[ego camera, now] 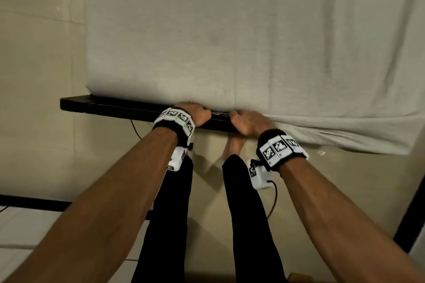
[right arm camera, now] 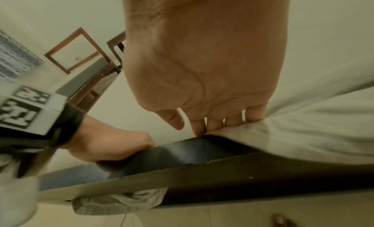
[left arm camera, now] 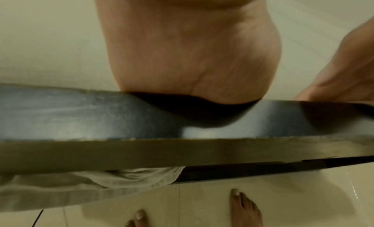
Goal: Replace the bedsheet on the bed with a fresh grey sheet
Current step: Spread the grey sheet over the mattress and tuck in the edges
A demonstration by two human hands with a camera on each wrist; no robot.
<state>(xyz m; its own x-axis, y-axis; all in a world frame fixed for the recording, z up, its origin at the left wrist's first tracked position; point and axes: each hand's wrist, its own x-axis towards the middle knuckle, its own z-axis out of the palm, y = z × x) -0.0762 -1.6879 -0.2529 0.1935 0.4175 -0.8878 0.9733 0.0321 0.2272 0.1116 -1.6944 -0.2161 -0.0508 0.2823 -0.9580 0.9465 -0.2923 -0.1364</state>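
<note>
A pale grey sheet (ego camera: 230, 30) covers the mattress on a black bed frame (ego camera: 115, 107). To the right its loose edge (ego camera: 345, 135) hangs over the frame. My left hand (ego camera: 193, 115) is at the mattress's near edge, its fingers pushed in between mattress and frame and hidden there. The left wrist view shows only its palm (left arm camera: 192, 54) above the frame (left arm camera: 81, 115). Just to its right, my right hand (ego camera: 248, 122) presses straight fingers (right arm camera: 216, 123) down into a fold of the sheet (right arm camera: 303, 126) at the same gap.
I stand barefoot on a pale tiled floor (ego camera: 34, 122), my legs (ego camera: 170, 213) close to the frame. A thin cable (ego camera: 135, 131) hangs below the frame. More sheet (left arm camera: 81, 187) droops under it. Wooden furniture (right arm camera: 81, 54) stands off to the left.
</note>
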